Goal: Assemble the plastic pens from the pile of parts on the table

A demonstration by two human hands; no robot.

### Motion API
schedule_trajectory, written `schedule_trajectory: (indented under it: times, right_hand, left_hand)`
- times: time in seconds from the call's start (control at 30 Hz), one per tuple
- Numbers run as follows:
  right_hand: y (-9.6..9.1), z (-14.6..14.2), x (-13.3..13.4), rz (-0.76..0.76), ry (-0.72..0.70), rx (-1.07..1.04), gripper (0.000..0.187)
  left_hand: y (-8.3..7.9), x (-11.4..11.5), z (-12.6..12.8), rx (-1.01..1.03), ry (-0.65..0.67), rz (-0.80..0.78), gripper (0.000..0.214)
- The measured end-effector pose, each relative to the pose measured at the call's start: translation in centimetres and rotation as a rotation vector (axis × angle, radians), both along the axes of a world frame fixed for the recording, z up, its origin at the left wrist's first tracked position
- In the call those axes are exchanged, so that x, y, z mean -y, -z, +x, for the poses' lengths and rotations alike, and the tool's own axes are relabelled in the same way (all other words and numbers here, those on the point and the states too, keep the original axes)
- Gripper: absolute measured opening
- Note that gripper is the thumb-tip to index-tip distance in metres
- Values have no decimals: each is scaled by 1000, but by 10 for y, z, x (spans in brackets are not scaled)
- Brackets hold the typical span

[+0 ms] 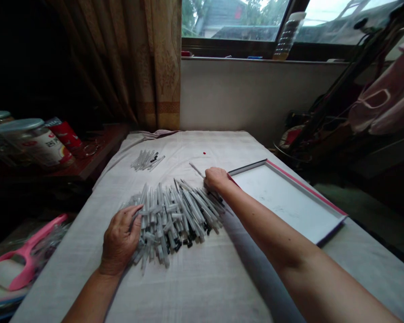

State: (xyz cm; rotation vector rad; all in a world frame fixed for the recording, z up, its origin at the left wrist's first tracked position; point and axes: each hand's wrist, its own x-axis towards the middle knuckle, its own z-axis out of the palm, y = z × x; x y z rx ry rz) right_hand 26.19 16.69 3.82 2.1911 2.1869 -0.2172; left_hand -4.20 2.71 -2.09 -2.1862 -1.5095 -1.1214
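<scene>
A big heap of grey pen barrels point(175, 214) with dark tips lies in the middle of a cloth-covered table point(195, 287). My left hand point(119, 240) rests on the heap's left side, fingers curled around one or two barrels. My right hand point(216, 178) is closed at the heap's far right edge and pinches a thin grey stick point(197, 170) that points up and left. A smaller bunch of barrels point(147, 160) lies farther back on the left.
A shallow white tray with a pink rim point(289, 197) sits right of the heap. A tiny red bit point(204, 153) lies on the cloth. Jars point(37, 141) stand on a dark shelf at left. A pink tool point(27, 253) lies lower left. Curtain and window are behind.
</scene>
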Motion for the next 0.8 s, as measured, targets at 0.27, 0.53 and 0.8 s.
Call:
schedule_trajectory:
  times: [0.27,0.53,0.8]
  right_hand:
    - [-9,32,71,222,17,-501,28]
    - [30,-2,172,91,59,-1512,24]
    - [34,-1,177,-43,226,-1662,33]
  left_hand:
    - [-18,11,14,-64,56,102,33]
    - [-27,32,60,-236,316,84,22]
    - [-23,44,65,-304,294,128,12]
